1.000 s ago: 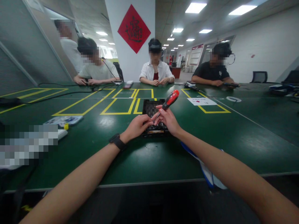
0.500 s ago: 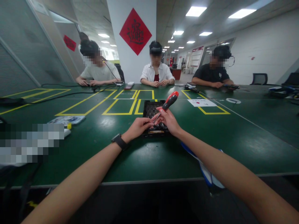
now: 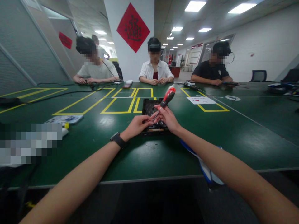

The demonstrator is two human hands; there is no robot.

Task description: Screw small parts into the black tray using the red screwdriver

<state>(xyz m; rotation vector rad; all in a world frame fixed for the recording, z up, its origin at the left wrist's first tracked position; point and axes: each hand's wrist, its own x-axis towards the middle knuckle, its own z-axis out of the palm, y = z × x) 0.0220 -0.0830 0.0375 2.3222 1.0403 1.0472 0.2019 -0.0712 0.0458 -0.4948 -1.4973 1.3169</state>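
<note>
Over a black case [image 3: 148, 106] on the green table, my right hand [image 3: 168, 119] grips a screwdriver [image 3: 168, 95] with a red and black handle. The handle leans up and to the right, and its thin metal shaft points down toward my left hand [image 3: 139, 125]. Thumb and fingers of my left hand are pinched together at the shaft's tip; what sits between them is too small to make out. Small metallic pieces show inside the case beneath my fingers, partly hidden by both hands. A dark watch is on my left wrist.
Yellow tape rectangles mark the table [image 3: 130, 161]. A white printed sheet [image 3: 201, 100] and a tape roll [image 3: 232, 98] lie to the right, a flat package [image 3: 64, 119] to the left. Blue-and-white material [image 3: 207, 169] lies under my right forearm. Three people sit opposite; cables run along the left.
The view has shifted slightly, so the scene sits a little higher and further left. Both hands keep their hold at the screwdriver, which is nearly unchanged in tilt.
</note>
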